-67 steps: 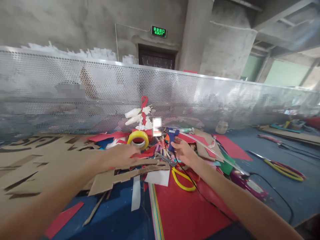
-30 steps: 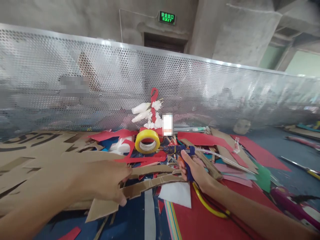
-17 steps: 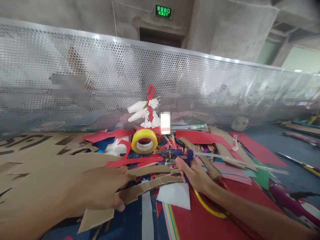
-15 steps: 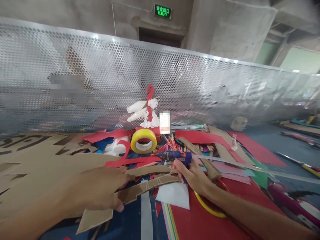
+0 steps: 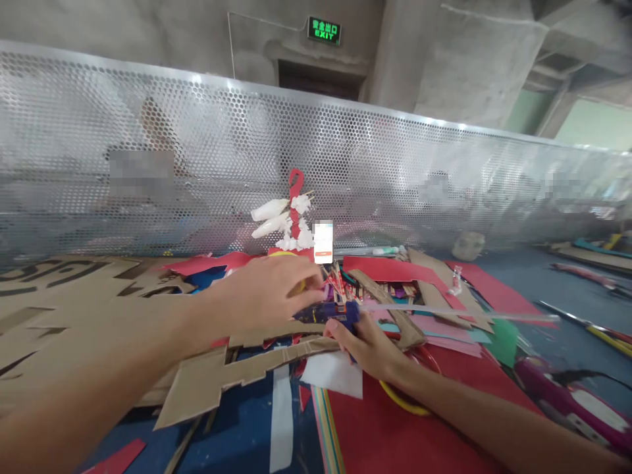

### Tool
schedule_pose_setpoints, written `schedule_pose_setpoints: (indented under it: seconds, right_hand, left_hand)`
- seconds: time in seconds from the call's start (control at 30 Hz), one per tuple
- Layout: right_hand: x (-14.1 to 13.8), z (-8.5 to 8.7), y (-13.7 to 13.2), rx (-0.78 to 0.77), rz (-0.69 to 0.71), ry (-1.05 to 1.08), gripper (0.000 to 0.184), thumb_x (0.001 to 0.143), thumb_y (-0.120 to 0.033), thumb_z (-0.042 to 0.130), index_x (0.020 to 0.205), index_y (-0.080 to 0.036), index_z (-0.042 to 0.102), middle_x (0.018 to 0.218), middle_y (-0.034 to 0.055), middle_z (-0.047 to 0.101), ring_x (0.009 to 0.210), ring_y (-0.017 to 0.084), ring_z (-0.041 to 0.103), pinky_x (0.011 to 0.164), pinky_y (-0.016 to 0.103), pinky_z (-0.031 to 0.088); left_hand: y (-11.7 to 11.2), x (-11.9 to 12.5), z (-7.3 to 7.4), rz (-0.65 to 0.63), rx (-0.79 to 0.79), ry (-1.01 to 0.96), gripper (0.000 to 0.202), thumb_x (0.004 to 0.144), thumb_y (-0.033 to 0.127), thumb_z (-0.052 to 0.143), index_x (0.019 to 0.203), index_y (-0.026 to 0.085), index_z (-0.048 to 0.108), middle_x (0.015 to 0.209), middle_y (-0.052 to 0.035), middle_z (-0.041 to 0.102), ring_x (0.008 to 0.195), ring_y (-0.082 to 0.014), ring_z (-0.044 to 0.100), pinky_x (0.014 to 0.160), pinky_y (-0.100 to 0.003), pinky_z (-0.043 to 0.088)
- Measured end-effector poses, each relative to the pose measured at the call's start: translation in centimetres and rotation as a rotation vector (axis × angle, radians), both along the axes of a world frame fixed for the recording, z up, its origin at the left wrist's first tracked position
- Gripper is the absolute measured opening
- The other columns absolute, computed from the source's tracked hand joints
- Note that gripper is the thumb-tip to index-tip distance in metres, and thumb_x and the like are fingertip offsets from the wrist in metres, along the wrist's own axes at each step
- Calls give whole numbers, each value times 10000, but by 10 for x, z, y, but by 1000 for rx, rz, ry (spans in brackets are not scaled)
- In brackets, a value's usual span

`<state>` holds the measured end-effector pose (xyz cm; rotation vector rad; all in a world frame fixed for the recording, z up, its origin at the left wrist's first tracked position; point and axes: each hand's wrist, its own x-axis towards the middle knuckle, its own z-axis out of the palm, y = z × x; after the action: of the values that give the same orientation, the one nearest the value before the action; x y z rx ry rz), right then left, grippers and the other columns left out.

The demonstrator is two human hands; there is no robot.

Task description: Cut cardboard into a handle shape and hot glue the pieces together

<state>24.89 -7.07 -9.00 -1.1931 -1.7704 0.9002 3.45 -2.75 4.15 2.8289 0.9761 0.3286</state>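
Observation:
My right hand (image 5: 368, 342) is closed around a dark blue glue gun (image 5: 340, 313), whose nozzle end faces left. A long translucent glue stick (image 5: 459, 311) sticks out of its back end to the right. My left hand (image 5: 266, 286) hovers just left of the gun, close to its front part, with fingers curved and apart from the thumb. It covers most of a yellow tape roll (image 5: 284, 253). Below both hands lies a notched cardboard strip (image 5: 276, 360). Behind them stands a red paper piece (image 5: 295, 227) with white petal-like shapes (image 5: 269, 209) attached.
Large cut cardboard (image 5: 113, 322) covers the left side. Red paper sheets (image 5: 395, 434) lie front right, near a purple-and-white tool (image 5: 573, 398). A lit phone (image 5: 323, 242) leans at the back. A perforated metal screen (image 5: 222, 151) bounds the table's far side.
My left hand has let go of the cardboard strip and moved up and right, towards the glue gun and over the tape roll. My right hand keeps hold of the gun.

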Motion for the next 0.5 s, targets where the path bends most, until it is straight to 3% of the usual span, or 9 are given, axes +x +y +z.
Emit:
schedule_pose_setpoints:
  seconds: [0.1, 0.2, 0.33, 0.5]
  right_hand:
    - [-1, 0, -1, 8, 0, 1, 410, 982, -557, 486, 836, -193, 605, 542, -47, 464, 435, 94, 457, 418, 209, 352]
    - [-1, -1, 0, -9, -4, -1, 417, 978, -560, 485, 827, -189, 601, 546, -48, 463, 411, 88, 450, 389, 201, 344]
    - [0, -4, 5, -35, -17, 46, 408, 977, -558, 479, 856, -188, 601, 534, -63, 440, 387, 80, 435, 375, 190, 355]
    - [1, -10, 10, -57, -17, 106, 459, 973, -610, 462, 839, -192, 597, 509, -70, 433, 372, 82, 447, 376, 192, 362]
  left_hand:
    - [7, 44, 9, -215, -63, -97, 345, 982, 488, 483, 1103, 235, 685, 1113, -40, 708, 951, -196, 612, 818, -328, 423]
    - [14, 82, 9, -400, -198, -49, 325, 916, 473, 601, 1096, 220, 700, 1072, -53, 720, 915, -187, 624, 781, -316, 447]
    - [19, 108, 7, -444, -216, -10, 214, 873, 378, 653, 961, 194, 718, 897, -40, 721, 781, -161, 619, 706, -305, 448]
    - [25, 108, 8, -405, -266, 1, 192, 872, 329, 612, 925, 183, 724, 885, -39, 735, 774, -159, 631, 719, -314, 462]
